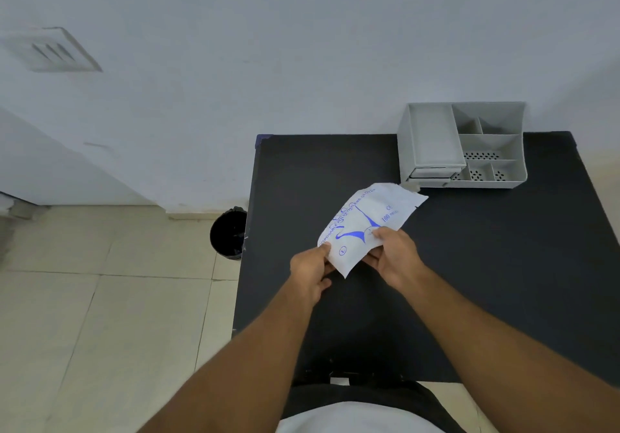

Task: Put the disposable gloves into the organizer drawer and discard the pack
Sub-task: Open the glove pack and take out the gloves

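Observation:
A flat white glove pack (365,221) with blue print is held above the black table (486,264), tilted up to the right, its far edge torn. My left hand (310,269) pinches its lower left corner. My right hand (394,253) grips its lower right edge. The grey organizer (464,145) stands at the table's back, close beyond the pack's torn end. A small drawer (431,173) shows at its lower front left. I cannot tell whether any gloves are inside the pack.
A black bin (228,233) with a dark liner stands on the tiled floor just left of the table. A white wall runs behind the table. The table's left edge lies close to my left hand.

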